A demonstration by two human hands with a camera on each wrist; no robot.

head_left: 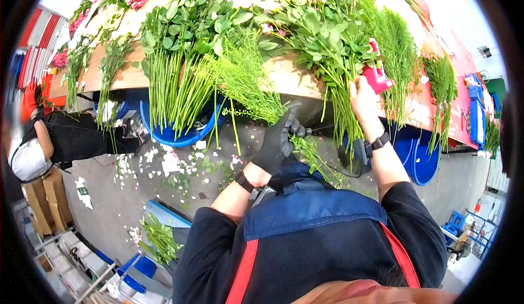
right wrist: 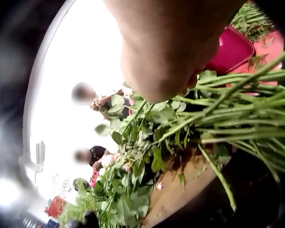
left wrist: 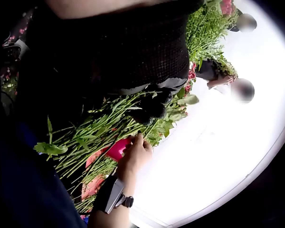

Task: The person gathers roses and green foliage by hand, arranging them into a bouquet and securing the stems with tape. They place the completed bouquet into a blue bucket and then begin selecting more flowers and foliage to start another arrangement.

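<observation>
My left hand (head_left: pixel 278 140), in a dark glove, curls round feathery yellow-green foliage sprigs (head_left: pixel 248 74) in front of the table edge. Thin green stems show below the glove. In the left wrist view the black glove (left wrist: pixel 152 108) is mostly in shadow. My bare right hand (head_left: pixel 364 103) has its fingers curled at the rose stems (head_left: pixel 339 104), whose cut ends hang past the table edge. Its fingertips are largely hidden by the hand in the right wrist view. Right beside it is a magenta object (head_left: pixel 376 79), also seen among the stems.
More rose stems (head_left: pixel 169 96) lie in bunches along the wooden table (head_left: pixel 297 77), with feathery greenery (head_left: pixel 396 58) at right. Blue tubs (head_left: pixel 164 139) stand below the edge. Petals and leaves litter the floor (head_left: pixel 207 167). Another person (head_left: pixel 33 159) works at far left.
</observation>
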